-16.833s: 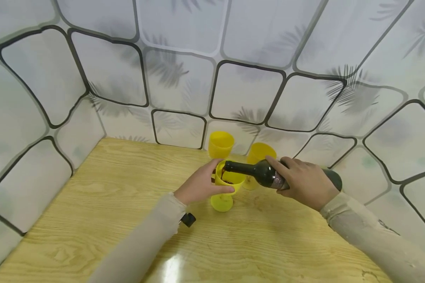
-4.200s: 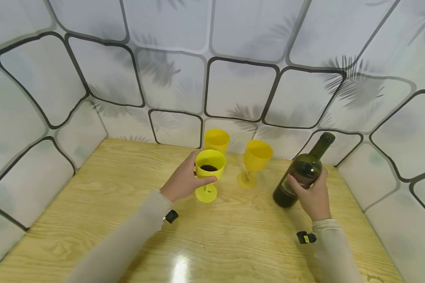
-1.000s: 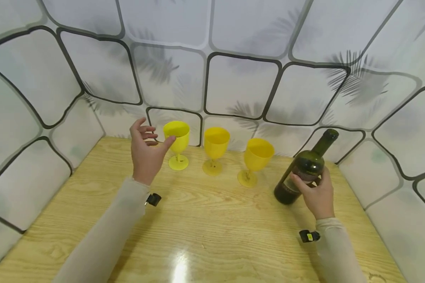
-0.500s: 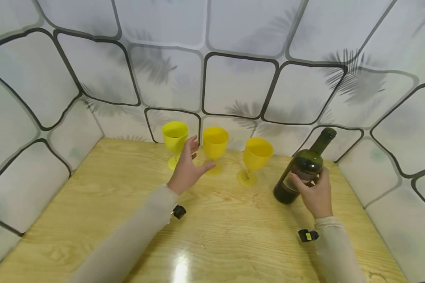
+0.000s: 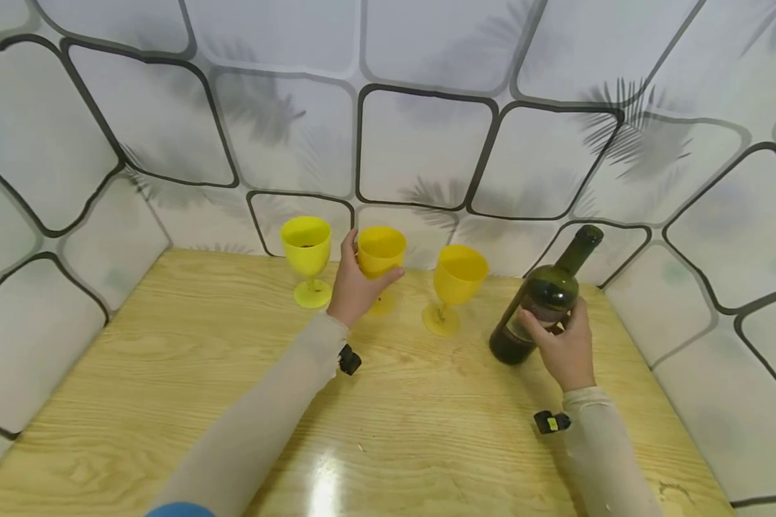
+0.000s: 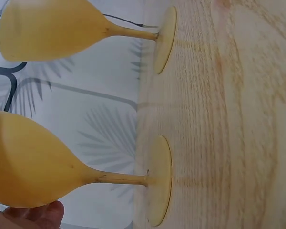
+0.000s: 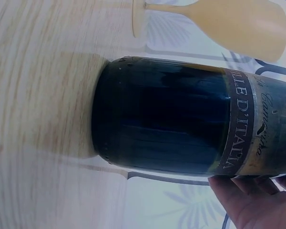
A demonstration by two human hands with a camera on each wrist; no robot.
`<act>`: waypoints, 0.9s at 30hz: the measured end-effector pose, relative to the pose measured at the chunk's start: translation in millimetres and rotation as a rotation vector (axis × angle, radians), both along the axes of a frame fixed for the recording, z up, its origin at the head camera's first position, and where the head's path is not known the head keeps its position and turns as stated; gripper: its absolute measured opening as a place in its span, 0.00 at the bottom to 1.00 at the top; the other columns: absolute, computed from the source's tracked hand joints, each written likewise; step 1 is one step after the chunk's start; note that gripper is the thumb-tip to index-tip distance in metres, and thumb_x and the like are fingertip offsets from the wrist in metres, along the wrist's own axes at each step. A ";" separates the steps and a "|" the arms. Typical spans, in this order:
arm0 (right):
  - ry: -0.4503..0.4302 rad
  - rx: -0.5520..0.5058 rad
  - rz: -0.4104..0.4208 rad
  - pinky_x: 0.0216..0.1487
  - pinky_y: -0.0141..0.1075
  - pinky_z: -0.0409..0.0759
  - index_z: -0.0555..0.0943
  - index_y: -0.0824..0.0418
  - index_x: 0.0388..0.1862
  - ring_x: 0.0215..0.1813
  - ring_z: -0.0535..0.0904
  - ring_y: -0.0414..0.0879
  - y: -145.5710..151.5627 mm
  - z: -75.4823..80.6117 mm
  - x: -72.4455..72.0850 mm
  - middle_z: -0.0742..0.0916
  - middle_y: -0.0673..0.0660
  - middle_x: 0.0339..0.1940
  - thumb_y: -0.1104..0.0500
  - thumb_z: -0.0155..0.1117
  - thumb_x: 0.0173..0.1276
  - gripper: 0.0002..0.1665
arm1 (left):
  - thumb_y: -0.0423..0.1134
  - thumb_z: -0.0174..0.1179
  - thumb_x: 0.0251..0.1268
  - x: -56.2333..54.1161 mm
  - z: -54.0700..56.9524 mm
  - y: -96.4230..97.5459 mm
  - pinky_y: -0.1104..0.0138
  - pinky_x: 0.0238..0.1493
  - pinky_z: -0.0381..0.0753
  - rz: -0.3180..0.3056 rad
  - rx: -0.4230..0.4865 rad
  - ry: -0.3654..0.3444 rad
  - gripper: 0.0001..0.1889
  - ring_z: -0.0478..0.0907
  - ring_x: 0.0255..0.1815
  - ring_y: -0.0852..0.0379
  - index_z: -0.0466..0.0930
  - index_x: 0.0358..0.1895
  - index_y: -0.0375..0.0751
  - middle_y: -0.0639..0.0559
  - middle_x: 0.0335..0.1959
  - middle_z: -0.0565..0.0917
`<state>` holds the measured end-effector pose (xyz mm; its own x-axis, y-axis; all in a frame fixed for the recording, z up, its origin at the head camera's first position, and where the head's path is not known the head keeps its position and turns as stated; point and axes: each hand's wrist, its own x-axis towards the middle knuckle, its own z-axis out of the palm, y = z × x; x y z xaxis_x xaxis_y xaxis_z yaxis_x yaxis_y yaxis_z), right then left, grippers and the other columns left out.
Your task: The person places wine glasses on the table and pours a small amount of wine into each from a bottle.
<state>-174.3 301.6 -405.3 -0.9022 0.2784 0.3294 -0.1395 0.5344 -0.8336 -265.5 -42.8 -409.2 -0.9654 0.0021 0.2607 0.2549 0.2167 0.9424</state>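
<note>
In the head view my left hand (image 5: 356, 283) holds the bowl of the middle yellow goblet (image 5: 383, 248), thumb across its front and fingers round its left side. The goblet's foot rests on the table in the left wrist view, where fingertips (image 6: 50, 214) lie against the bowl. To its left stands a brighter yellow goblet (image 5: 307, 251) with dark liquid in it. Another yellow goblet (image 5: 459, 276) stands to the right. My right hand (image 5: 565, 352) grips a dark green wine bottle (image 5: 550, 291), upright on the table; its label shows in the right wrist view.
The wooden table (image 5: 427, 438) ends at a patterned wall (image 5: 427, 151) just behind the goblets. Side walls close in at left and right. A blue rounded thing (image 5: 181, 510) shows at the bottom edge of the head view.
Earlier the right hand poured from the bottle into the brighter goblet, then stood the bottle down. My left hand set that goblet at the left, let go, and moved right to the middle goblet.
</note>
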 end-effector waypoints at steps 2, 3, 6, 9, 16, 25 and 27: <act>0.011 0.001 0.005 0.46 0.21 0.75 0.64 0.58 0.76 0.54 0.75 0.38 0.2 0.3 -0.1 0.77 0.50 0.59 0.56 0.75 0.68 0.42 | 0.55 0.75 0.60 -1.4 -0.4 0.3 0.49 0.71 0.72 0.007 -0.010 0.010 0.59 0.69 0.72 0.46 0.40 0.85 0.52 0.43 0.78 0.62; 0.017 0.001 0.006 0.46 0.21 0.76 0.64 0.58 0.76 0.54 0.76 0.38 0.1 0.6 0.0 0.77 0.49 0.59 0.56 0.74 0.68 0.42 | 0.55 0.75 0.60 -1.9 -0.7 0.4 0.50 0.71 0.71 0.010 -0.012 0.016 0.58 0.70 0.71 0.46 0.42 0.85 0.52 0.43 0.78 0.64; 0.025 0.001 0.007 0.47 0.21 0.76 0.64 0.59 0.75 0.54 0.76 0.39 -0.1 1.2 -0.1 0.77 0.49 0.58 0.56 0.74 0.69 0.41 | 0.53 0.75 0.61 -1.3 -1.6 0.8 0.49 0.71 0.71 0.015 -0.017 0.035 0.55 0.72 0.69 0.47 0.47 0.84 0.49 0.45 0.75 0.68; 0.019 0.005 0.000 0.47 0.21 0.75 0.64 0.59 0.75 0.54 0.76 0.38 0.1 0.9 -0.3 0.77 0.49 0.58 0.55 0.74 0.69 0.41 | 0.54 0.75 0.61 2.4 -2.3 0.8 0.49 0.69 0.73 0.009 -0.020 0.032 0.52 0.73 0.65 0.48 0.51 0.82 0.48 0.47 0.71 0.72; 0.009 0.007 -0.004 0.46 0.22 0.75 0.64 0.58 0.76 0.55 0.76 0.39 -1.1 -0.8 1.0 0.77 0.50 0.59 0.54 0.74 0.69 0.42 | 0.57 0.76 0.59 24.1 -4.7 -2.2 0.48 0.63 0.79 -0.034 -0.060 0.016 0.50 0.76 0.63 0.48 0.56 0.80 0.50 0.48 0.67 0.75; 0.022 -0.005 -0.002 0.47 0.25 0.76 0.65 0.58 0.75 0.54 0.76 0.39 -1.1 -1.1 0.1 0.77 0.49 0.58 0.55 0.73 0.69 0.40 | 0.51 0.77 0.59 64.1 -7.8 6.3 0.51 0.61 0.79 -0.227 -0.059 0.016 0.45 0.76 0.61 0.54 0.61 0.77 0.55 0.56 0.64 0.77; 0.022 -0.007 -0.002 0.47 0.25 0.76 0.65 0.58 0.75 0.55 0.76 0.40 -0.9 -1.0 0.0 0.77 0.49 0.58 0.55 0.73 0.69 0.40 | 0.49 0.78 0.59 70.0 -7.5 9.2 0.52 0.59 0.81 -0.273 -0.050 -0.001 0.45 0.77 0.59 0.54 0.61 0.77 0.56 0.58 0.63 0.77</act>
<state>-174.3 300.7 -406.3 -0.8942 0.2830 0.3469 -0.1562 0.5290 -0.8341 -195.5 -33.6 -416.6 -0.9277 0.2751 0.2525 0.3090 0.1862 0.9326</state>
